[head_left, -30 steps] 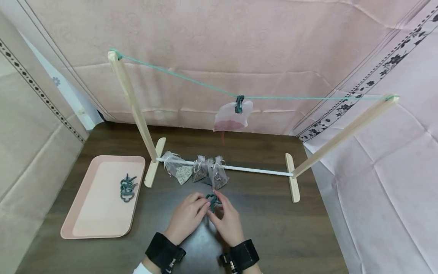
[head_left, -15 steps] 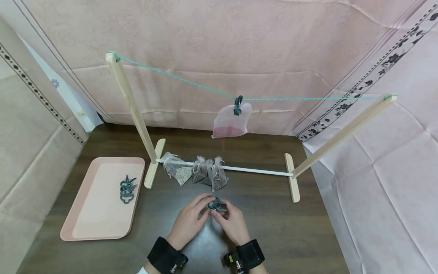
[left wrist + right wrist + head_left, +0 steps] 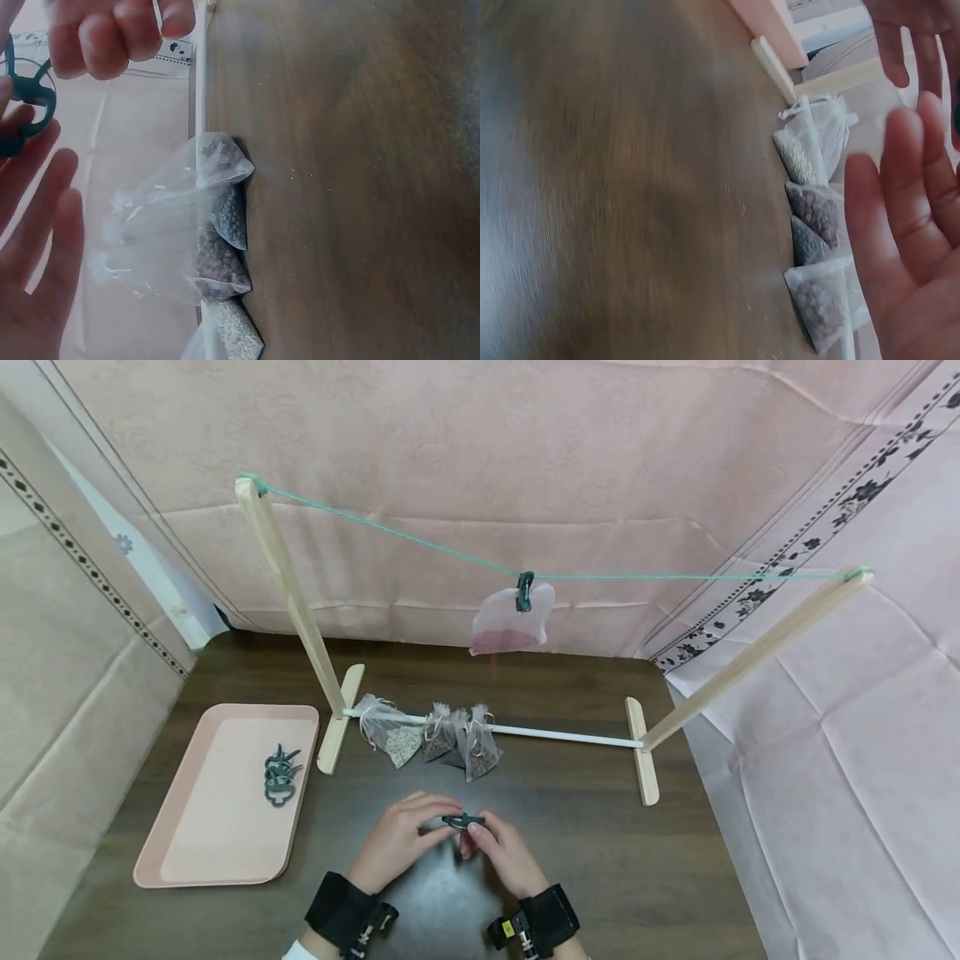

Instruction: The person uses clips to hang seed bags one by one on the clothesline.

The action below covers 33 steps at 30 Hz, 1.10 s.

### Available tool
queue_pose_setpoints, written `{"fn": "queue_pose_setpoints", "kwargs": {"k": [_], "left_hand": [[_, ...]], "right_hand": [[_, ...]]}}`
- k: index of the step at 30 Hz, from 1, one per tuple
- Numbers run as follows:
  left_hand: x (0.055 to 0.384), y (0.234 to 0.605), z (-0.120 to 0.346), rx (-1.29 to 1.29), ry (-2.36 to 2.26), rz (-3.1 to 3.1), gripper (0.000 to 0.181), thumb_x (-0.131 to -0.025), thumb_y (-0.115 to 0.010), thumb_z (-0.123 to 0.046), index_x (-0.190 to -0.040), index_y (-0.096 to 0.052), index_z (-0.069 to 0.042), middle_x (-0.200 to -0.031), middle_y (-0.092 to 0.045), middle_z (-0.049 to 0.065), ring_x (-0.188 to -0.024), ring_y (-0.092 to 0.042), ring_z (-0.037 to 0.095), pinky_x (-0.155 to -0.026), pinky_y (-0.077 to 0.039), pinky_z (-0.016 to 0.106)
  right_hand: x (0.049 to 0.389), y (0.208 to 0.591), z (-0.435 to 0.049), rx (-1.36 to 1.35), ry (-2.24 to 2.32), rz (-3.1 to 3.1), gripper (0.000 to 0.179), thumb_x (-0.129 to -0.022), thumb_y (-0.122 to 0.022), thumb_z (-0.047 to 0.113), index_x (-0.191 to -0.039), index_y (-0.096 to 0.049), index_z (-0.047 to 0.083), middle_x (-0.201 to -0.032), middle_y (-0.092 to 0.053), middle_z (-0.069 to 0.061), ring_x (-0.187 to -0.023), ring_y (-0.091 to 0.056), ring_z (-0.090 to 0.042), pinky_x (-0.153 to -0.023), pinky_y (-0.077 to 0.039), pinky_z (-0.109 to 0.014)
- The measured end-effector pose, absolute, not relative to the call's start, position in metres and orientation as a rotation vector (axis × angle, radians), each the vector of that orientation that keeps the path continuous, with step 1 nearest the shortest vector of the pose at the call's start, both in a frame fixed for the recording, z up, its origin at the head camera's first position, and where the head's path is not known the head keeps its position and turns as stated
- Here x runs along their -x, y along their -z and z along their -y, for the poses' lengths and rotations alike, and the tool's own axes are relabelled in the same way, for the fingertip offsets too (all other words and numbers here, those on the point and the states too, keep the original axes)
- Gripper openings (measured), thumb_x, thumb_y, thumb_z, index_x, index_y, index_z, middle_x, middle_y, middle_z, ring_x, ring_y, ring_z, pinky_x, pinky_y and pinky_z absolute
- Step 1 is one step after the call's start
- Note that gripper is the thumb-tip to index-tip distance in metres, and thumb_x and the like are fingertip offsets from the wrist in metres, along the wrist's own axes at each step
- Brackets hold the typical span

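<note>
Over the worktop (image 3: 600, 860), the left hand (image 3: 408, 835) and right hand (image 3: 510, 856) pinch one clip (image 3: 462, 821).
They grip its opposite ends, likely to steady it, near the bags (image 3: 483, 752) on the bar (image 3: 562, 732). A second clip (image 3: 524, 593) fixes a pouch (image 3: 506, 631) to the line (image 3: 637, 577) so it hangs; spares (image 3: 279, 775) share the tray (image 3: 213, 835), perhaps to stay together.

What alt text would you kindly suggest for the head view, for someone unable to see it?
A person's left hand and right hand hold a dark green clip over a brown table. Beyond, mesh bags lie along a white rod beneath a green line, where another clip holds a pinkish pouch; at left, a pink tray bears more clips.
</note>
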<state>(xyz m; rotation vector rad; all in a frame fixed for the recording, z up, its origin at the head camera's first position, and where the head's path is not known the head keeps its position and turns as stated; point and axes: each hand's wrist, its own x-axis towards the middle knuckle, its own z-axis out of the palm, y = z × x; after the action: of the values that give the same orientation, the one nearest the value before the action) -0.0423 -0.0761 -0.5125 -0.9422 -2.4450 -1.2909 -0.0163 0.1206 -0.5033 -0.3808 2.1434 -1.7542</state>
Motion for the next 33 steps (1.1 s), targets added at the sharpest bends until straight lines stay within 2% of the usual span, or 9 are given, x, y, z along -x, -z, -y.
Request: {"fn": "queue_pose_setpoints", "kwargs": {"k": [4,9,14,19,23,27,33], "left_hand": [[0.044,0.515,0.078,0.962,1.29,2.396,0.027,-0.077,-0.069,-0.025,-0.103,-0.065,-0.028,-0.104,-0.06,-0.016,-0.093,-0.053,0.001,-0.078,-0.043,0.018],[0.044,0.515,0.079,0.967,1.246,2.361,0.021,-0.08,-0.066,-0.027,-0.1,-0.067,-0.024,-0.102,-0.061,-0.016,-0.09,-0.054,0.0,-0.075,-0.042,0.014],[0.043,0.518,0.078,0.937,1.273,2.374,0.021,-0.079,-0.067,-0.028,-0.1,-0.067,-0.025,-0.102,-0.061,-0.017,-0.091,-0.054,0.0,-0.075,-0.044,0.018],[0.041,0.52,0.075,0.876,1.42,2.394,0.022,-0.079,-0.067,-0.027,-0.101,-0.066,-0.027,-0.103,-0.059,-0.017,-0.091,-0.056,0.002,-0.068,-0.049,0.022],[0.039,0.52,0.072,0.841,1.481,2.391,0.021,-0.08,-0.066,-0.027,-0.101,-0.067,-0.024,-0.103,-0.059,-0.015,-0.09,-0.057,0.003,-0.065,-0.05,0.025],[0.038,0.52,0.069,0.782,1.514,2.407,0.02,-0.08,-0.066,-0.026,-0.1,-0.066,-0.025,-0.101,-0.06,-0.016,-0.087,-0.057,0.001,-0.063,-0.049,0.02],[0.033,0.52,0.063,0.663,1.678,2.413,0.019,-0.08,-0.066,-0.029,-0.098,-0.065,-0.028,-0.096,-0.061,-0.015,-0.074,-0.057,0.001,-0.057,-0.047,0.019]], "right_hand": [[0.017,0.504,-0.12,0.391,1.813,-2.058,0.034,-0.098,-0.032,0.025,-0.086,-0.05,-0.002,-0.076,-0.052,-0.022,-0.07,-0.052,-0.037,-0.066,-0.045,-0.042],[0.022,0.523,-0.121,0.329,1.856,-1.972,0.043,-0.097,-0.032,0.035,-0.084,-0.047,-0.003,-0.071,-0.048,-0.017,-0.068,-0.05,-0.037,-0.068,-0.047,-0.038],[0.021,0.521,-0.122,0.359,1.932,-1.861,0.038,-0.099,-0.029,0.024,-0.087,-0.044,-0.009,-0.074,-0.043,-0.026,-0.069,-0.045,-0.043,-0.071,-0.046,-0.05],[0.018,0.51,-0.123,0.404,1.981,-1.77,0.037,-0.1,-0.02,0.015,-0.093,-0.039,-0.015,-0.08,-0.039,-0.033,-0.072,-0.044,-0.044,-0.074,-0.041,-0.057],[0.016,0.504,-0.123,0.405,2.027,-1.73,0.036,-0.1,-0.015,0.013,-0.094,-0.034,-0.018,-0.079,-0.035,-0.03,-0.07,-0.044,-0.035,-0.076,-0.042,-0.055],[0.015,0.5,-0.122,0.397,2.078,-1.721,0.037,-0.1,-0.014,0.014,-0.094,-0.032,-0.018,-0.077,-0.031,-0.03,-0.068,-0.043,-0.029,-0.074,-0.045,-0.05],[0.013,0.51,-0.123,0.413,2.189,-1.682,0.034,-0.099,-0.015,0.012,-0.086,-0.033,-0.013,-0.072,-0.028,-0.031,-0.063,-0.033,-0.043,-0.071,-0.044,-0.05]]}}
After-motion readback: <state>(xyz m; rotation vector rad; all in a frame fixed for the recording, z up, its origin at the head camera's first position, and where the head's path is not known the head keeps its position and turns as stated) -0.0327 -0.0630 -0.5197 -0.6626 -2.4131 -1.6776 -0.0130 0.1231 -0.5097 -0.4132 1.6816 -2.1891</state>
